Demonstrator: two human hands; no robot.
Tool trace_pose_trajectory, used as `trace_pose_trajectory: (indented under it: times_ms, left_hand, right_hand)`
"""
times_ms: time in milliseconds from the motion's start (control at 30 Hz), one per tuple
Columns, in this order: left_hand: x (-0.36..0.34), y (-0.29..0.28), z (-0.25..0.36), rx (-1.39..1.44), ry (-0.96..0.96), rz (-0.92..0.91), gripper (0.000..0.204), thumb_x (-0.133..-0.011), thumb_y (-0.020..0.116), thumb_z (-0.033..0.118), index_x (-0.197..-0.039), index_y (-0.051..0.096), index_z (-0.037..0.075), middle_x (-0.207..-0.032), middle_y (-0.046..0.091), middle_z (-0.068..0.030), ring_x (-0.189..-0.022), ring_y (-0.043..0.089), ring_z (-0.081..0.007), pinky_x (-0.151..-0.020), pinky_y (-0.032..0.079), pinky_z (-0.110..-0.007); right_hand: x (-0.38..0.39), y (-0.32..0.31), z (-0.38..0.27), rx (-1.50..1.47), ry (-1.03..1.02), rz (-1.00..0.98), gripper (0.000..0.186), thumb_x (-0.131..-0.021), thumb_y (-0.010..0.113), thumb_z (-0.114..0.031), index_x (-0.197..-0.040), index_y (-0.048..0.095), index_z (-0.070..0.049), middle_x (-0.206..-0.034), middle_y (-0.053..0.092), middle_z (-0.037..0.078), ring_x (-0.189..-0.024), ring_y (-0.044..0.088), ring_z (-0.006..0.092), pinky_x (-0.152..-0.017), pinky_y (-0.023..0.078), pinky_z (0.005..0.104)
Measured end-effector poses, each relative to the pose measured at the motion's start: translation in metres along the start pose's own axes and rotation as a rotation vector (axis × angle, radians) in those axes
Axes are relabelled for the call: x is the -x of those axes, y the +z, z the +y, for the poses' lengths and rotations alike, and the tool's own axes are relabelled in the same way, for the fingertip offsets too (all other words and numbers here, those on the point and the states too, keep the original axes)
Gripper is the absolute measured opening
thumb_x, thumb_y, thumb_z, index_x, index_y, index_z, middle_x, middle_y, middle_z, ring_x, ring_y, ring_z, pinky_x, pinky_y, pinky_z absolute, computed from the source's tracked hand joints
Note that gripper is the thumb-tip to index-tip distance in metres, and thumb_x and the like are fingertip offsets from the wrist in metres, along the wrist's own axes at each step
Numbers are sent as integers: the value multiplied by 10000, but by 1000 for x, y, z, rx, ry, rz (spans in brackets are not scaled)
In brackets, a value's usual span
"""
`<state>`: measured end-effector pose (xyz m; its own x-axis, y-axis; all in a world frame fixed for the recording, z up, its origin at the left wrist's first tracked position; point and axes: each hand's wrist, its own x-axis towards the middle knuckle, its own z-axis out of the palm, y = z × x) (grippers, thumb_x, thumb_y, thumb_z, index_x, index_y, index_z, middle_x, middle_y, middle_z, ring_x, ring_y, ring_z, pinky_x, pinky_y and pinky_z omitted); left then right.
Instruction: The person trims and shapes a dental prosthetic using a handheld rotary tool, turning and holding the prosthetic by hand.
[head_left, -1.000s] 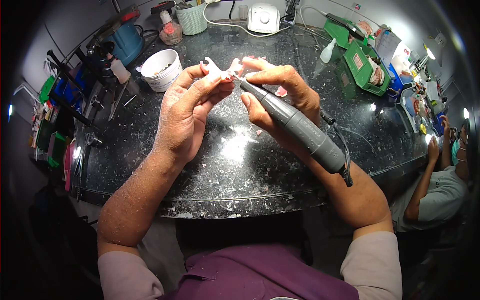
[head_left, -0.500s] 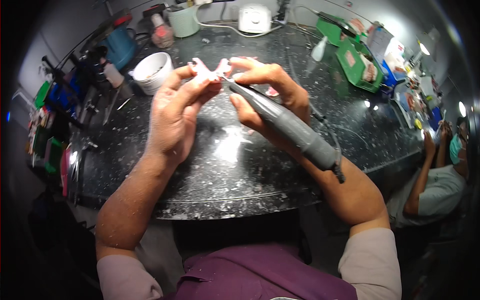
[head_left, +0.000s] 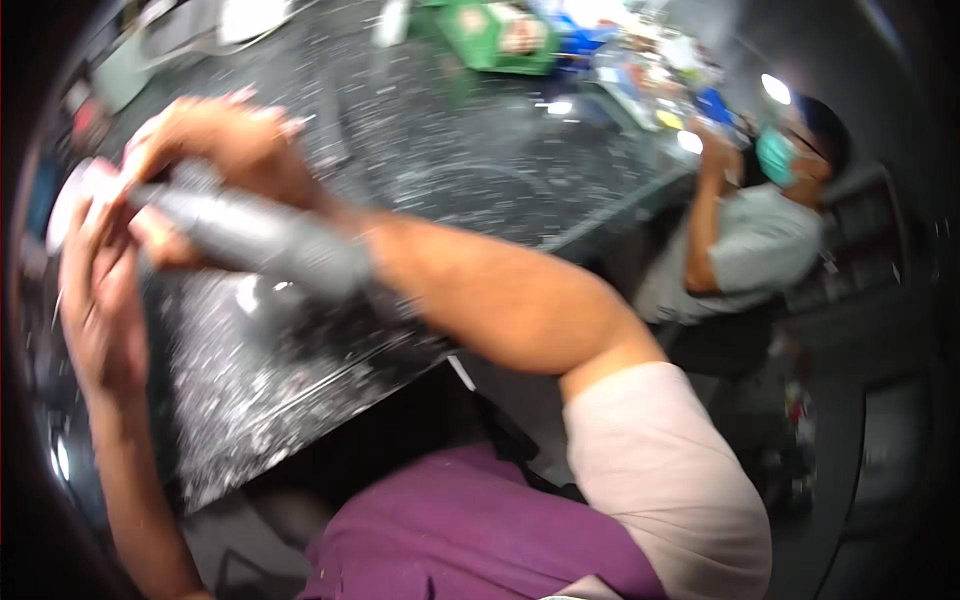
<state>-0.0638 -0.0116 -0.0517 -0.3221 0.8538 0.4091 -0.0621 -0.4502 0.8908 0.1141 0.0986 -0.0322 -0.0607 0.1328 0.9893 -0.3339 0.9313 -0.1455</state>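
Observation:
My right hand is closed round a thick grey rotary handpiece, its narrow end pointing left toward my other hand. My left hand is at the far left, fingers pinched on a small pink denture. The two hands meet there, with the handpiece's tip next to the denture. Motion blur hides the tip and whether it touches. Most of the denture is behind my fingers.
A white tub stands just beyond my left fingers. At the back are a green tray, a white bottle and assorted clutter. On the right, a masked person sits at the speckled black worktop.
The whole view has swung to the right, so my hands now appear at the left and the seated person shows more fully. Both hands still hold the denture and the handpiece close together.

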Motion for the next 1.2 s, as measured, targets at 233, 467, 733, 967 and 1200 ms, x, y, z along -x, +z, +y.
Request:
trace_pose_trajectory:
  times_ms: [233, 467, 733, 967, 1200]
  left_hand:
    - [-5, 60, 12, -269, 326, -80, 254, -893, 655, 167, -1105, 658, 29, -1013, 650, -157, -892, 673, -210, -853, 541, -321]
    - [-7, 70, 32, 202, 59, -27, 240, -920, 645, 99, -1091, 576, -54, -1010, 647, -111, -947, 668, -189, -879, 539, -326]
    - [0, 44, 22, 142, 7, -49, 305, -966, 564, 123, -1221, 560, -43, -1123, 617, -100, -1075, 612, -195, -1023, 441, -351]
    - [0, 53, 26, 108, -28, 14, 326, -970, 576, 221, -1201, 558, -9, -1073, 642, -82, -1036, 610, -156, -1036, 414, -334]
    - [1, 57, 29, 96, -30, 47, 314, -958, 587, 235, -1174, 556, 10, -1039, 636, -74, -1007, 604, -144, -1016, 416, -341]
  right_hand:
    - [-18, -44, -48, 159, 333, -298, 219, -813, 647, -9, -1028, 605, -21, -1144, 659, 178, -1052, 641, 217, -935, 500, 340]
    - [-27, -51, -40, 168, 308, -433, 300, -891, 566, -14, -1187, 514, -4, -1279, 603, 212, -1071, 604, 178, -915, 482, 298]
    - [-10, -22, -19, -98, 186, -205, 331, -725, 772, -13, -1021, 624, -11, -1064, 662, 158, -991, 668, 235, -862, 525, 336]
    - [-17, -31, -26, 58, 153, -283, 352, -689, 761, -1, -1018, 638, -24, -1088, 646, 170, -1126, 632, 268, -919, 507, 358]
    - [-21, -33, -25, 98, 70, -360, 364, -695, 751, 11, -1039, 632, -14, -1065, 638, 184, -1118, 638, 296, -918, 514, 378]
